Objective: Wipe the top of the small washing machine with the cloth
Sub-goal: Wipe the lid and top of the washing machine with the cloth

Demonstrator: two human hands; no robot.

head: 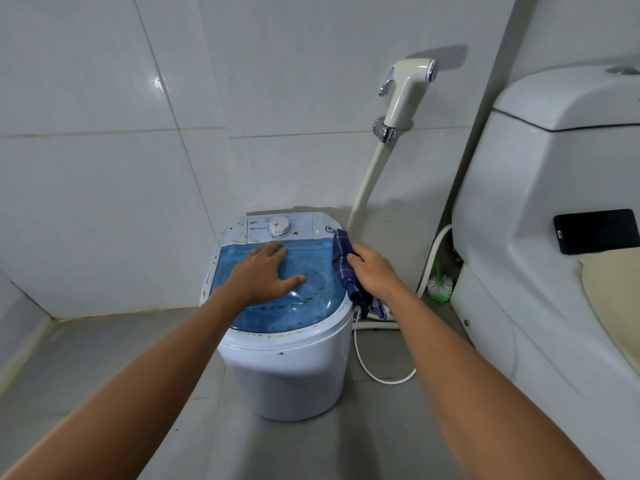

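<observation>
A small white washing machine (287,372) stands on the grey floor against the tiled wall. Its top is a clear blue lid (311,296) with specks of dirt, and a white dial (280,226) sits on the panel behind it. My left hand (263,271) lies flat on the lid, fingers spread. My right hand (372,273) grips a dark blue checked cloth (343,265) at the lid's right edge; part of the cloth hangs down the machine's right side.
A white toilet (540,237) stands close on the right with a black phone (595,231) on it. A bidet sprayer (407,95) hangs on the wall, hose running down. A white cord (377,375) lies on the floor and a green brush (440,285) stands behind.
</observation>
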